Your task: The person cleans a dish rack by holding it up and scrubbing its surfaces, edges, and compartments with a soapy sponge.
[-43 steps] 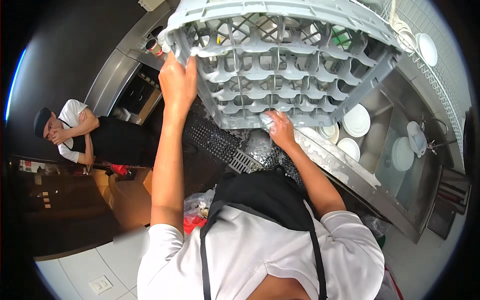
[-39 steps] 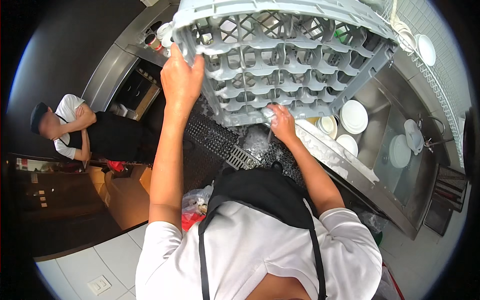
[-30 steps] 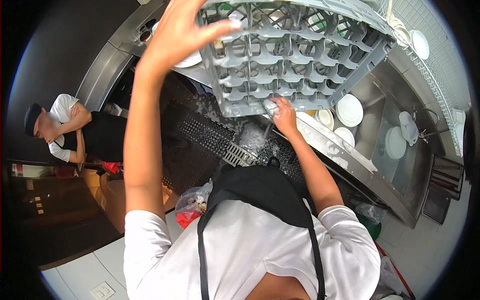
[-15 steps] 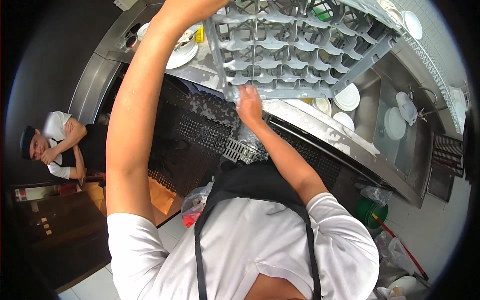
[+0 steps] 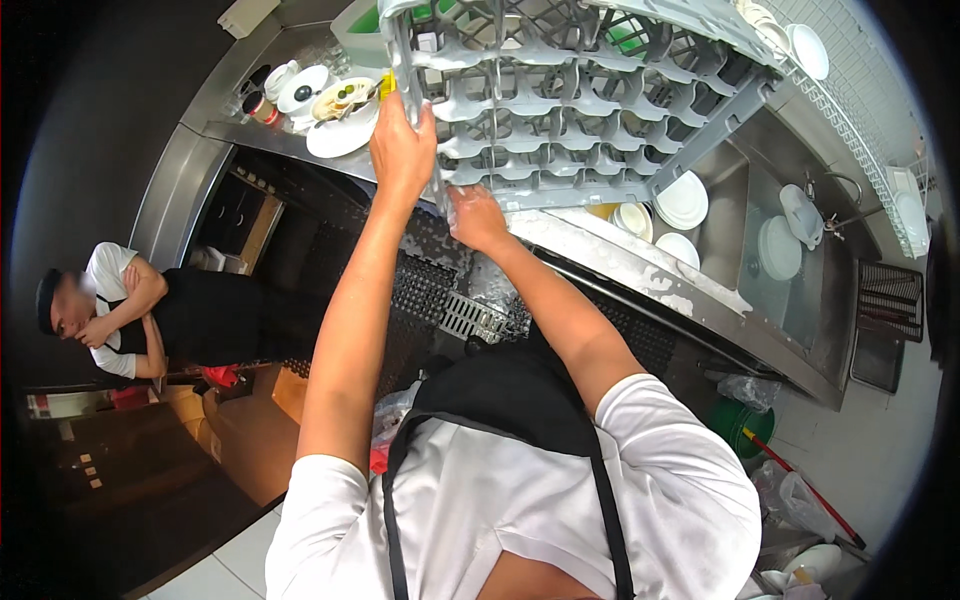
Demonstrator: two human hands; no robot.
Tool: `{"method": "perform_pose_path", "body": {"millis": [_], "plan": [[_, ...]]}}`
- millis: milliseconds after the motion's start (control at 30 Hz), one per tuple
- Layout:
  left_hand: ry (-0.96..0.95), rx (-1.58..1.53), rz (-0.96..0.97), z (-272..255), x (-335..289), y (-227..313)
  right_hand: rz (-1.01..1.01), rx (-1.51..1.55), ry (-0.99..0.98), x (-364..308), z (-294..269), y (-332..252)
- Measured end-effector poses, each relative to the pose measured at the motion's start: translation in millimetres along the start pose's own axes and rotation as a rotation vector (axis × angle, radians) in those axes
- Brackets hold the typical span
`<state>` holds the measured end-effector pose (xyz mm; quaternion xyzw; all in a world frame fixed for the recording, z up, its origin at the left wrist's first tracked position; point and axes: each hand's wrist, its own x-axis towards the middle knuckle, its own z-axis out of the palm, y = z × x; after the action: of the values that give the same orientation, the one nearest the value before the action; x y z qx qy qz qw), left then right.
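Facing the wearer (image 5: 450,480), tilted grey rack (image 5: 575,193)

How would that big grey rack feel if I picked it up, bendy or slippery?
The grey rack is probably stiff, because its plastic-looking walls and crossing strips hold their shape. It might be slippery, since it looks wet and foamy. It's likely light for its size, being mostly open holes.

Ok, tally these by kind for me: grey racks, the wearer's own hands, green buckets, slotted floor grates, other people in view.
Grey rack: 1
Own hands, left hand and right hand: 2
Green bucket: 1
Floor grate: 1
Other person: 1
Total: 6
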<state>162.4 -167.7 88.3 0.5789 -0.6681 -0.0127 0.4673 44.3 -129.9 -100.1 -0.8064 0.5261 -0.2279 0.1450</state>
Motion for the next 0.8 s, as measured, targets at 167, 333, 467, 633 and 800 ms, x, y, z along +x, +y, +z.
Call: {"method": "perform_pose_path", "body": {"millis": [167, 333, 467, 633, 800], "plan": [[0.086, 0.020, 0.011, -7.5, -12.1, 20.0, -0.025, 0.010, -0.001, -24.1, -1.9, -1.4], [0.180, 0.044, -0.118, -41.4, -34.9, 13.3, -0.200, 0.066, -0.028, -51.0, 8.3, -25.4], [0.315, 0.086, -0.150, -60.3, -63.0, 13.0, -0.372, 0.136, -0.165, -63.2, -5.0, -30.5], [0.428, 0.208, -0.269, -67.7, -87.0, 41.5, -0.471, 0.187, -0.313, -68.4, -7.6, -22.4], [0.415, 0.249, -0.302, -57.2, -111.5, 53.2, -0.463, 0.304, 0.015, -67.6, 26.4, 12.3]]}}
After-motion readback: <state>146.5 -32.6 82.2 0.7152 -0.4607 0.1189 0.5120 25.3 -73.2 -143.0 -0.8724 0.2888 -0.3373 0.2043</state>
